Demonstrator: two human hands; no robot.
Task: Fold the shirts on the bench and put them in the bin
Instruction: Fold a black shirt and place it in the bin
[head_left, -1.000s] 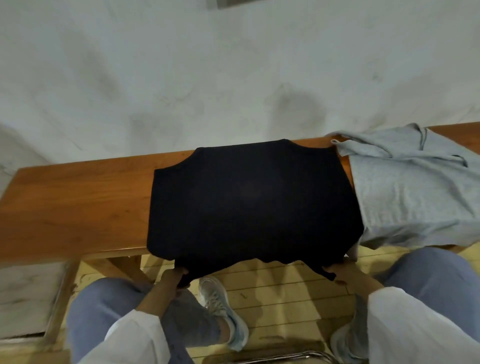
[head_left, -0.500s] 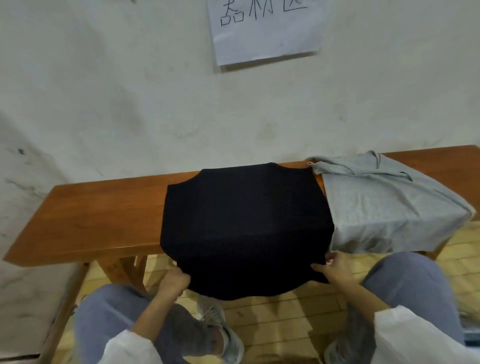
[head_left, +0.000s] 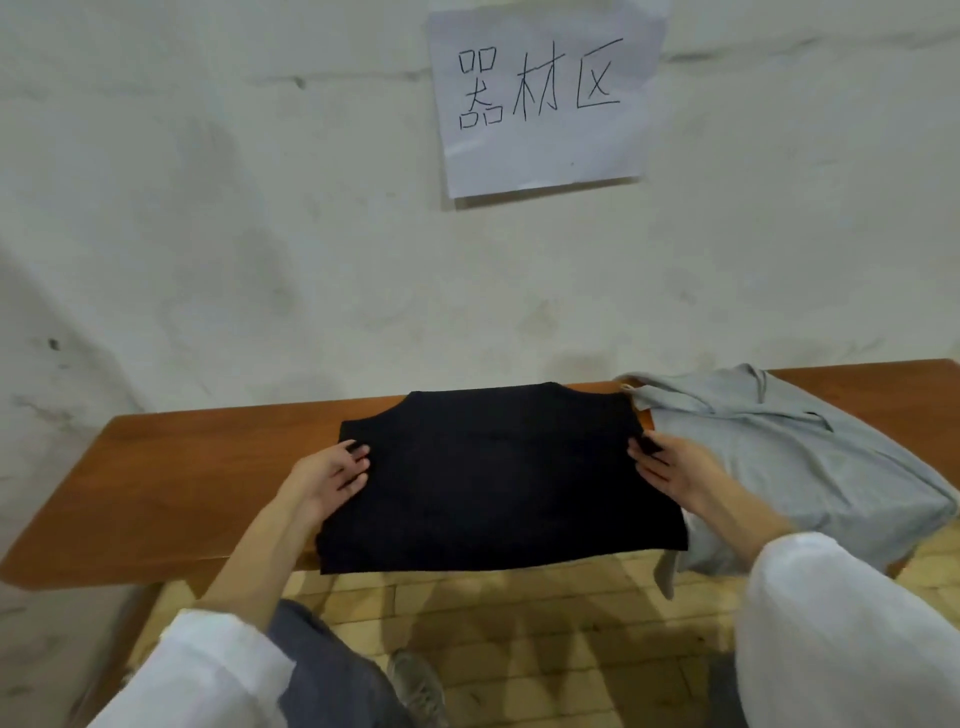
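left grip (head_left: 330, 475), right grip (head_left: 670, 467) pinching black shirt (head_left: 493, 483)

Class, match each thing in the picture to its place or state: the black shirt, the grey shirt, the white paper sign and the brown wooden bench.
Column one:
1 black shirt
2 grey shirt
3 white paper sign
4 brown wooden bench

Column two:
a stuck on the wall
b rumpled, at the right end
c laid flat in the middle
d carries both shirts

Pairs: 1c, 2b, 3a, 4d
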